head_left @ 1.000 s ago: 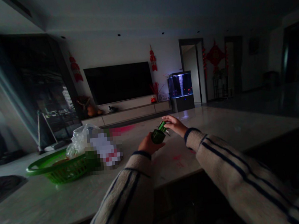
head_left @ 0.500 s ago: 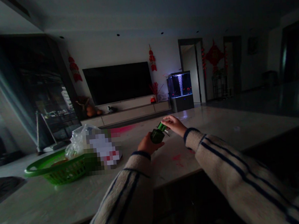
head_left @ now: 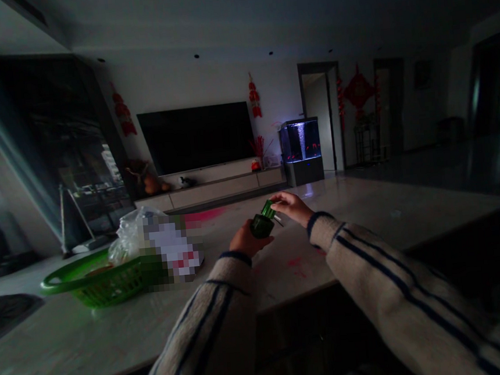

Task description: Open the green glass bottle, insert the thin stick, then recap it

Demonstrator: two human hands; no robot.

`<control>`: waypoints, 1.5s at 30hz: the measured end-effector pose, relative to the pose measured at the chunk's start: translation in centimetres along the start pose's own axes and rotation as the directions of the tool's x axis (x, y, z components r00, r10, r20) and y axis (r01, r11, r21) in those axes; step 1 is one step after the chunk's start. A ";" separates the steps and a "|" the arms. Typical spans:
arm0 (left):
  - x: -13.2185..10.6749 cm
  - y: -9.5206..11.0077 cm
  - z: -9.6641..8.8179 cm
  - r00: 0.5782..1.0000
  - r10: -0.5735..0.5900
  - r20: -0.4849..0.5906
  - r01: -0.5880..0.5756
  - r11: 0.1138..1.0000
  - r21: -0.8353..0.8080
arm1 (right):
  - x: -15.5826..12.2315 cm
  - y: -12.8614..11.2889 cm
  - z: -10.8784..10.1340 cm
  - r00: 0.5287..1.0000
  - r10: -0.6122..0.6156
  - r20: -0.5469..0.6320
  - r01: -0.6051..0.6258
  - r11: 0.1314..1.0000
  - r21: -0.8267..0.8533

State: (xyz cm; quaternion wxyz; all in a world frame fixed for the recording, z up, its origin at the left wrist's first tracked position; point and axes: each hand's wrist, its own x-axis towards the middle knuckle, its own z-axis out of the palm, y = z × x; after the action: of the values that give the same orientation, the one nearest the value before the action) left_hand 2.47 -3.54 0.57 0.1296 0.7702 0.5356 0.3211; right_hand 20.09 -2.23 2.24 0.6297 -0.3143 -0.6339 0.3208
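Held above the table is a small dark green blocky object point(head_left: 262, 226), gripped by my left hand point(head_left: 244, 239) with its fingers and thumb around the side. My right hand point(head_left: 293, 207) pinches a brighter green ribbed piece point(head_left: 267, 209) at the top end of that object. The two green parts meet or overlap; whether they are joined I cannot tell. A thin pale stick-like part point(head_left: 278, 220) sticks out just below my right fingertips. Dim light hides finer detail, and the exact kind of thing cannot be made out.
On the left of the pale table point(head_left: 347, 249) stands a green plastic basket point(head_left: 110, 287) holding a clear plastic bag point(head_left: 129, 233). A blurred-out white and red item point(head_left: 174, 246) leans by it. Pink stains mark the tabletop. Beyond are a television point(head_left: 197, 138) and a lit aquarium point(head_left: 301, 142).
The brighter green piece stands slightly more upright and a little farther left. The dark green body has turned slightly in my left hand. Both hands stay almost in place.
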 end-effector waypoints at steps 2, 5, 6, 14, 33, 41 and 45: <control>0.1 -0.2 0.1 1.000 0.012 -0.017 -0.011 1.000 0.028 | 0.0 -0.1 -0.1 1.000 -0.006 0.019 0.006 1.000 -0.010; 0.2 -0.4 0.1 1.000 0.009 -0.018 -0.008 0.999 0.036 | 0.0 -0.1 -0.1 1.000 0.002 0.023 -0.002 1.000 0.006; 0.3 -0.4 0.2 1.000 0.006 -0.015 -0.006 1.000 0.030 | 0.0 -0.1 -0.2 1.000 0.004 0.022 -0.004 1.000 0.012; 0.3 -0.4 0.2 1.000 -0.003 -0.008 0.003 1.000 -0.001 | -0.3 -0.5 0.0 0.998 -0.007 0.054 0.005 0.999 0.044; -0.3 0.6 -0.3 1.000 -0.015 -0.008 0.015 1.000 0.007 | 0.0 -0.4 -0.1 0.991 -0.025 -0.131 0.028 0.999 0.022; -0.2 0.4 -0.2 1.000 -0.006 -0.002 0.006 1.000 -0.010 | 0.6 0.5 -0.9 0.987 0.029 -0.155 -0.018 0.997 0.072; -0.1 0.3 -0.1 1.000 -0.005 -0.011 0.005 1.000 -0.017 | 0.9 0.9 -1.2 0.982 0.072 -0.174 -0.061 0.996 0.069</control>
State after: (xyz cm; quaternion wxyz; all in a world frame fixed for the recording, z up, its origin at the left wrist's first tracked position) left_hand 2.55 -3.77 0.79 0.1340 0.7661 0.5353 0.3294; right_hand 21.25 -1.02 2.07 0.6820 -0.3422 -0.5542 0.3326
